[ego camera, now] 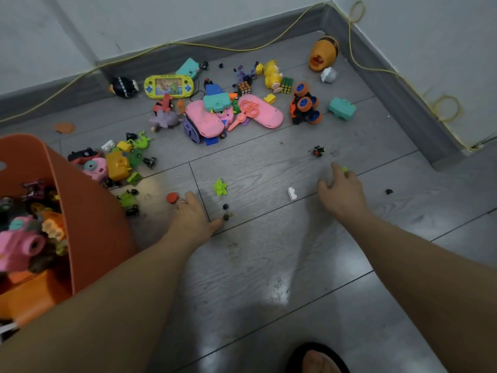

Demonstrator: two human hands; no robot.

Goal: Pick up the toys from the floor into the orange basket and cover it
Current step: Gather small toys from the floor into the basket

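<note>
Orange basket (88, 211): part-filled with toys. Left hand (192, 215), just right of it, reaches a red piece (172, 198), grip indiscernible. Right hand (341, 185), farther right, covers a green piece (344, 169); grasp unclear.

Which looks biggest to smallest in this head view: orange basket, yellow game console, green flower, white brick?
1. orange basket, though nearest the camera
2. yellow game console
3. green flower
4. white brick, only slightly smaller

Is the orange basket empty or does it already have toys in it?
It already has toys in it. Through the open top of the orange basket you can see a pink toy and several small cars piled inside; no lid covers it.
</note>
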